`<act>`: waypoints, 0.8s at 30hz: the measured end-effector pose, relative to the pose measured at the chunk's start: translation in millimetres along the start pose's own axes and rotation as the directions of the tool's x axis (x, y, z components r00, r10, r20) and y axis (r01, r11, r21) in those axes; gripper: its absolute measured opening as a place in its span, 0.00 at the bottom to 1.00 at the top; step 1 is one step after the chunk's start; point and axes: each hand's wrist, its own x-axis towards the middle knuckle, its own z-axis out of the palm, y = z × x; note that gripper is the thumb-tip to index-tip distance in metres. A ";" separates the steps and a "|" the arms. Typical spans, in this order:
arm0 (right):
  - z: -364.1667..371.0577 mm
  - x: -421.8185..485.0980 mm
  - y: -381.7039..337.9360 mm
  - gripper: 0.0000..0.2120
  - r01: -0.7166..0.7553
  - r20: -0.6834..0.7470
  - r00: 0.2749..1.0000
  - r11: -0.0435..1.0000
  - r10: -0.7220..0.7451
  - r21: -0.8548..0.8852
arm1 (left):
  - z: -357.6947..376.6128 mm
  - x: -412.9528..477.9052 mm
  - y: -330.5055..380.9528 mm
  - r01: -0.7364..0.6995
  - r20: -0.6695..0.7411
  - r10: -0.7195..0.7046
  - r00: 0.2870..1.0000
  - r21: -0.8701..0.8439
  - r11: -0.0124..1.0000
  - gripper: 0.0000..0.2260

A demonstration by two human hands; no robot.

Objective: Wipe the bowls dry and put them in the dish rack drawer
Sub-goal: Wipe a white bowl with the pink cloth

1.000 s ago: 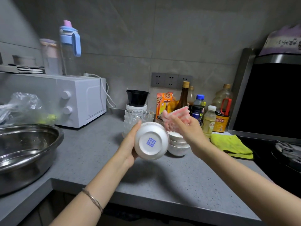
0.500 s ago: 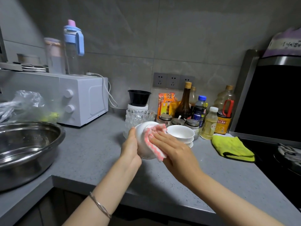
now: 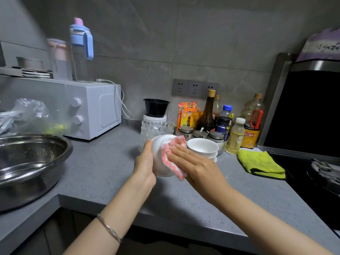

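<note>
One white bowl (image 3: 160, 150) is held on its side above the counter (image 3: 110, 172), clear of the surface, with its base turned to the right. It is gripped at the rim by the left hand (image 3: 144, 163), the thumb laid along the near edge; the fingers are hidden behind the bowl and are presumed to be curled round or into it. A pink-and-white cloth (image 3: 173, 157) is pressed against the bowl's base and outer wall by the right hand (image 3: 195, 167), whose fingers are straight and held close together, pinching nothing. The step in hand is judged to be the wiping of this bowl's outside. A stack (image 3: 202, 147) of further white bowls is seen just behind the right hand, upright on the counter in front of the jars (image 3: 200, 134). About three rims are counted, though the lower ones are partly masked and the number is not certain. Whether these bowls are wiped or waiting cannot be told from this view. No dish rack drawer is in view, and no bowl is seen put away. The task is therefore assessed as at an early to middle stage: one bowl is under the cloth, its inside is unaccounted for, the stack is to be dealt with, and all stowing is outstanding.
</note>
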 end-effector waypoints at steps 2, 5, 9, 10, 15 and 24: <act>-0.8 4.5 4.9 0.26 -0.037 0.012 0.999 0.997 0.038 -0.060 | 1.1 -0.5 -4.4 -0.020 0.105 0.019 0.994 0.005 1.000 0.32; -4.6 3.1 14.0 0.33 -0.075 0.053 0.995 0.986 0.084 -0.147 | 2.2 3.0 -1.0 -0.061 -0.005 0.061 0.998 -0.036 0.997 0.27; -3.0 -27.2 28.0 0.31 -0.214 0.011 0.976 0.972 0.216 -0.098 | -4.8 4.2 1.1 -0.113 -0.091 0.109 0.990 -0.035 0.993 0.17; 0.2 -38.7 31.5 0.31 -0.246 0.024 0.968 0.966 0.248 -0.082 | -6.7 3.9 -0.1 -0.115 -0.089 0.111 0.990 -0.034 0.993 0.16; 21.4 -92.0 39.4 0.24 -0.404 0.266 0.879 0.915 0.396 -0.026 | -9.4 -3.6 -12.4 -0.096 -0.110 0.096 0.989 0.005 0.995 0.19; 4.7 -106.8 37.6 0.26 -0.703 0.704 0.542 0.707 0.458 0.081 | -1.8 -17.1 -34.8 -0.078 -0.054 0.082 0.995 0.067 0.995 0.18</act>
